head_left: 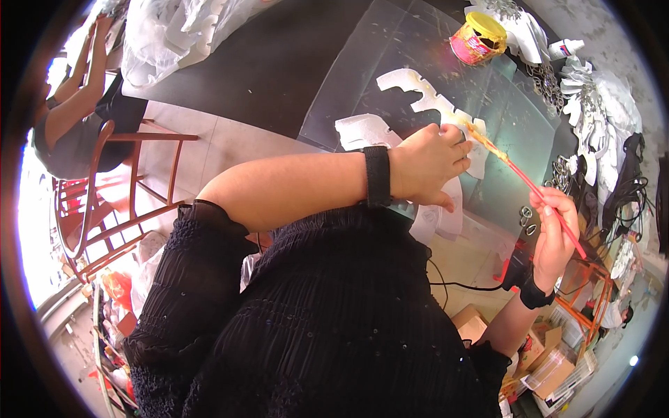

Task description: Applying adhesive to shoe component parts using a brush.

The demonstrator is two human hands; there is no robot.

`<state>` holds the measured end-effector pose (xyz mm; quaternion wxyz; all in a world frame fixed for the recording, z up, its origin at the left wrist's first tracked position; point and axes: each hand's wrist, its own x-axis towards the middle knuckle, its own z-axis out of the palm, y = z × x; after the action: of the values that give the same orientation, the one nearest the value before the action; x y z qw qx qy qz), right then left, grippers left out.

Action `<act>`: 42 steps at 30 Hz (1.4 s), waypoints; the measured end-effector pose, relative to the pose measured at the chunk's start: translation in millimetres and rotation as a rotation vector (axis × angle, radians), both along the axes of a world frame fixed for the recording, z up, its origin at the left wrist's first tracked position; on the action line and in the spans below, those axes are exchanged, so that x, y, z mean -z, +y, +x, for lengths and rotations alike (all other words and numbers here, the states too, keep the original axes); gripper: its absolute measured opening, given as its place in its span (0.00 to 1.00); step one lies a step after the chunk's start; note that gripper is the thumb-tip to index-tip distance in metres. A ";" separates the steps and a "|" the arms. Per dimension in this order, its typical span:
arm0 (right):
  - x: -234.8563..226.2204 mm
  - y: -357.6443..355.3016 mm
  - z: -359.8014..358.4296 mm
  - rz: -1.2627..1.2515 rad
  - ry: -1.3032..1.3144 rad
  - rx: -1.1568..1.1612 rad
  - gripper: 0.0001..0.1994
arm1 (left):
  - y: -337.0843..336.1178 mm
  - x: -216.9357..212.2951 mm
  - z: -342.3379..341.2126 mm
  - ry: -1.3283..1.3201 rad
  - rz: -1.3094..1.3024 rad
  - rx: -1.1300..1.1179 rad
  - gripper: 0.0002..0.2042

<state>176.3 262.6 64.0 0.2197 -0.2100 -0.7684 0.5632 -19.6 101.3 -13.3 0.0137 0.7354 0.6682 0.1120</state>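
Observation:
My right hand (555, 233) grips a thin red-handled brush (526, 180) between thumb and fingers. Its tip, coated in something sticky and yellowish, rests on a white strip with notched, scalloped edges (426, 95). Over the near end of that strip lies my left hand (431, 166), fingers spread and holding nothing; it hides part of the pieces beneath. Another white cut piece (364, 131) sits left of the strip. More white pieces (446, 219) stick out below my left hand at the table's near edge. Yellowish smears show along the strip.
A clear sheet (348, 66) covers part of the dark table (258, 76). At its far side stands a tin with a yellow rim (479, 38). Chains and white pieces (592, 125) heap at the right. A plastic bag (167, 42) lies far left; another person sits near wooden chairs (132, 167).

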 end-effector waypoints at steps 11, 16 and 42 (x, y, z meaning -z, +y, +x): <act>-3.5 2.6 0.1 -0.012 0.028 0.019 0.07 | -1.3 0.2 -1.8 -0.031 0.020 0.015 0.34; -5.2 -1.0 -6.1 -0.056 0.081 0.067 0.07 | -3.9 1.8 -3.5 -0.059 0.038 0.029 0.35; 1.5 -12.7 -20.7 -0.043 0.022 0.008 0.07 | -15.6 -2.8 -17.3 -0.343 0.046 0.052 0.31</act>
<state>155.6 249.9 62.6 0.2258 -0.2115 -0.7528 0.5810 -36.9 85.7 -10.5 0.1137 0.7227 0.6340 0.2508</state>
